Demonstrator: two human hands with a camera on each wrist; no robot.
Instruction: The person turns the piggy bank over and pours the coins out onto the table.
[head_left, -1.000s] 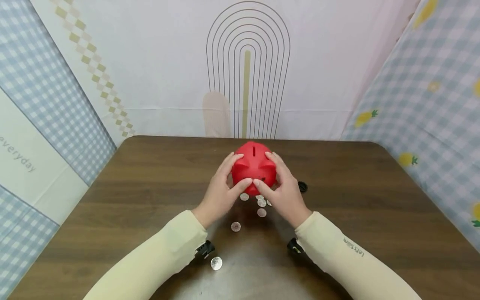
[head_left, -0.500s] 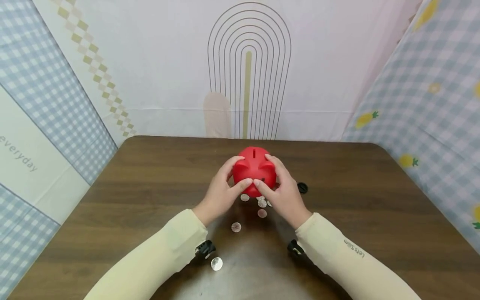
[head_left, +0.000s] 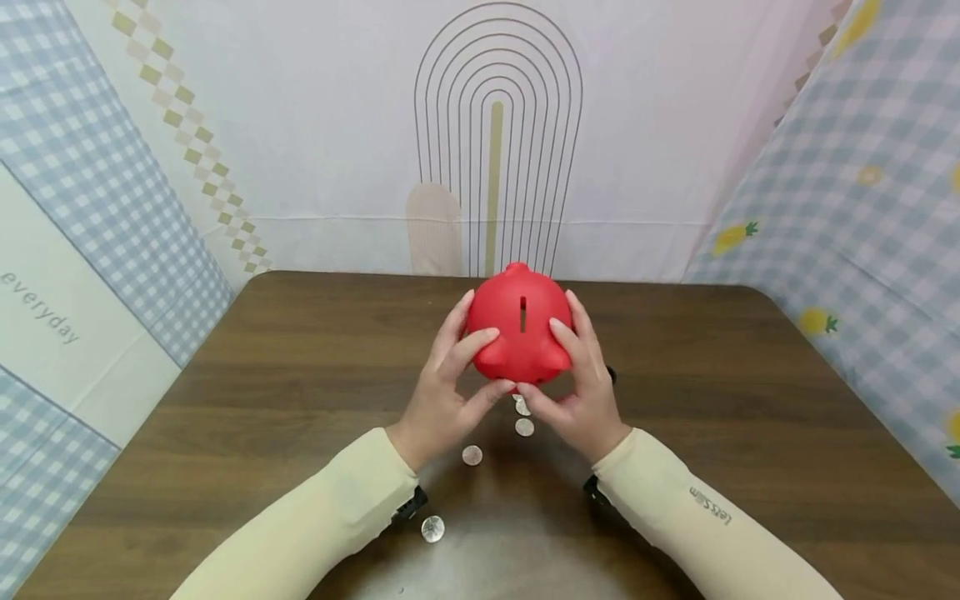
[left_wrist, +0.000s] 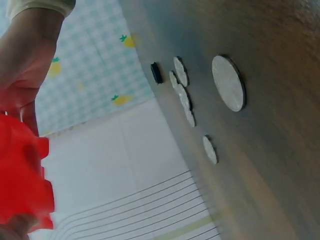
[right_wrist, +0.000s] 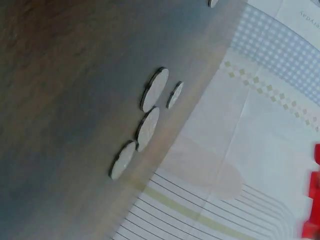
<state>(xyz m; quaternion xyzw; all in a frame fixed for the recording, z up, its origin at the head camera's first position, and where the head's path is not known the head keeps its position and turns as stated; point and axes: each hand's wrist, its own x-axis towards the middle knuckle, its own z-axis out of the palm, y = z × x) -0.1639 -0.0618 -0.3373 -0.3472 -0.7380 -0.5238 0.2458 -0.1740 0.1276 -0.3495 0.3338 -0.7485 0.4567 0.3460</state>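
Observation:
A red piggy bank (head_left: 520, 350) with a coin slot on top is held up off the table between both hands. My left hand (head_left: 442, 400) grips its left side, fingers curved round it and thumb at the front. On the other side my right hand (head_left: 585, 392) grips it the same way, the two thumb tips nearly meeting. In the left wrist view the piggy bank (left_wrist: 22, 170) hangs well above the tabletop. Only its edge shows in the right wrist view. Below it lie several silver coins (head_left: 524, 427).
One coin (head_left: 432, 528) lies near the left wrist, another coin (head_left: 472, 455) farther in. A black round plug (left_wrist: 156, 73) sits on the brown wooden table (head_left: 300, 375), mostly hidden behind the right hand in the head view. Patterned cloths (head_left: 322, 125) hang behind and at the sides.
Both hands have raised the piggy bank toward the head camera, so it looks larger and its slot shows more fully. It now covers some coins, and the right hand covers most of the plug.

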